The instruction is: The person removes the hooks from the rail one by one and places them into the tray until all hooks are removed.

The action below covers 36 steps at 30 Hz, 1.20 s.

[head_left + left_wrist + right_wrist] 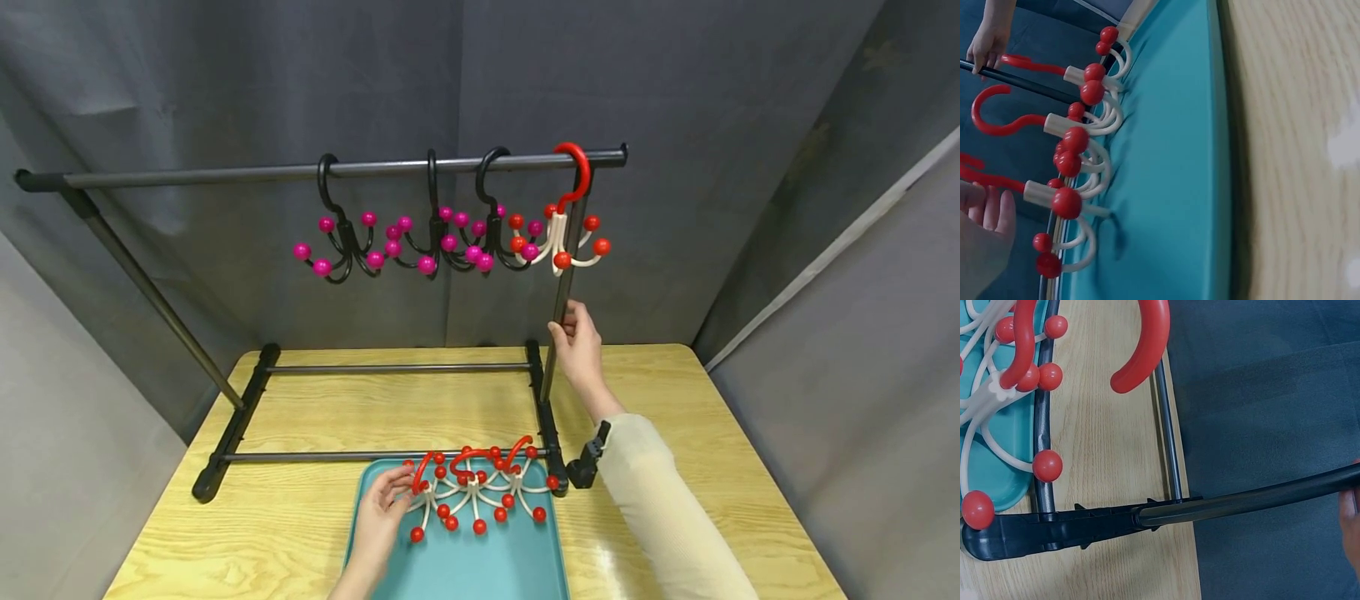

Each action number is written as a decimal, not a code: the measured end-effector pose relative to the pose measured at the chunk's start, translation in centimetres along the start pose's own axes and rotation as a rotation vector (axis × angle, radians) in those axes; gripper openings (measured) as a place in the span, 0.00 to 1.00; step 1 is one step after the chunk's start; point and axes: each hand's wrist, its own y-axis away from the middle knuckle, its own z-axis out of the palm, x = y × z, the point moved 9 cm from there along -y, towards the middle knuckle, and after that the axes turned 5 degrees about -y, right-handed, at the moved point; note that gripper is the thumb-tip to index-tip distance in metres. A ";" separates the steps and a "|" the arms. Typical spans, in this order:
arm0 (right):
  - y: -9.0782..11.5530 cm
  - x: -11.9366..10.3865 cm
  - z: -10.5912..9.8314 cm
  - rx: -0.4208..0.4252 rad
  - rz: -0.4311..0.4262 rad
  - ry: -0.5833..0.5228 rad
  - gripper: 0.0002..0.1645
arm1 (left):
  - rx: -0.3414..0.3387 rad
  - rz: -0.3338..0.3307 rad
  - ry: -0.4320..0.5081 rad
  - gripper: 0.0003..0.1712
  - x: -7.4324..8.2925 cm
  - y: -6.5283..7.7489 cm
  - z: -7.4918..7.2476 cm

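Note:
My left hand (380, 517) is at the left end of three white claw-shaped hangers with red hooks and red ball tips. Its thumb and forefinger stand apart beside the red hook of the left hanger (426, 493). Two matching hangers, a middle one (474, 490) and a right one (517, 482), lie beside it on the blue tray (487, 567). With fingers and thumb round it, my right hand (581, 346) grips the right upright post (565, 287) of a dark metal rack. In the right wrist view only some fingertips (1349, 509) show at the post.
On the rack's top bar (225, 177) hang three black hangers with pink balls, among them the leftmost one (347, 237). A white-and-red hanger (558, 233) hangs at the right end, above my right hand. The rack's feet stand on a wooden table (675, 450) before grey curtains.

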 end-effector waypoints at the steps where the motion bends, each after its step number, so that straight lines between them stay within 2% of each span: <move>1: 0.0 0.0 0.0 0.003 0.000 -0.002 0.21 | -0.010 0.011 0.017 0.20 0.2 -0.1 -0.1; 6: 0.1 0.0 0.0 0.007 -0.007 0.000 0.21 | -0.005 0.071 0.044 0.18 2.2 -0.9 -1.1; 11: 0.1 0.2 0.2 -0.008 0.019 0.010 0.22 | 0.026 0.119 -0.051 0.14 5.1 -2.3 -2.5; 15: 0.1 0.2 0.1 -0.007 0.021 0.006 0.21 | 0.040 0.172 -0.096 0.12 8.1 -3.7 -3.6; 18: 0.1 0.1 0.1 -0.004 0.015 0.003 0.21 | 0.062 0.223 -0.097 0.11 11.1 -4.6 -4.5; 21: 0.1 0.0 -0.1 0.000 0.007 0.001 0.21 | 0.076 0.297 -0.087 0.11 14.8 -5.3 -5.3; 25: 0.1 0.1 -0.1 0.004 -0.012 -0.001 0.21 | 0.077 0.428 -0.095 0.11 20.2 -5.7 -5.9; 29: 0.1 0.3 0.0 -0.006 -0.017 0.000 0.22 | 0.080 0.561 -0.134 0.10 25.1 -5.5 -6.0; 32: 0.1 0.4 0.1 -0.009 -0.014 0.012 0.22 | 0.098 0.634 -0.139 0.10 27.9 -5.5 -6.2; 36: 0.1 0.4 0.1 -0.010 -0.008 0.019 0.23 | 0.160 0.676 -0.130 0.11 30.7 -6.0 -6.6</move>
